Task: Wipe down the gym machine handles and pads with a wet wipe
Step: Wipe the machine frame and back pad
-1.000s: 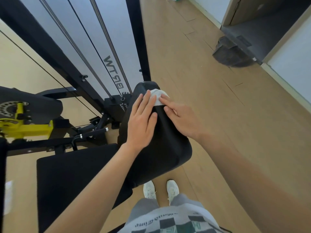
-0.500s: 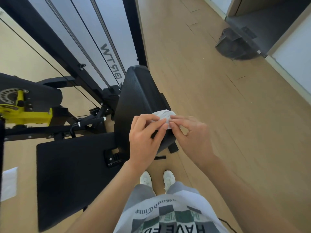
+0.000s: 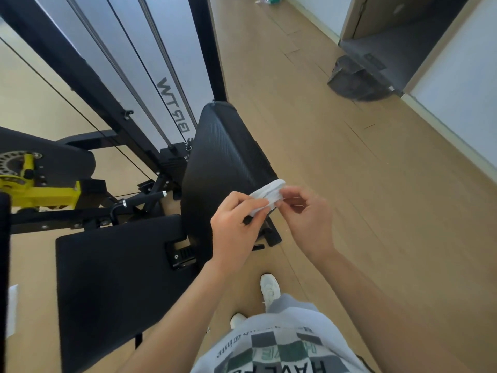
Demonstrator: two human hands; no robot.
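Head camera looks down past a white shoe (image 3: 269, 288). The left hand (image 3: 236, 227) and right hand (image 3: 306, 219) each pinch the bunched white wet wipe (image 3: 267, 193) with curled fingers, close together, by the black back pad (image 3: 223, 157). Farther off is the wood floor (image 3: 349, 170).

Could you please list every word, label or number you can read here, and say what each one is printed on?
"BPTW": black letters on the machine's white panel, seen upside down.
"HAVE": large dark letters on the person's shirt, upside down; the letters after it are cut off at the frame's lower edge.
Small script line higher on the shirt: too blurred to read.
The wet wipe shows no print.
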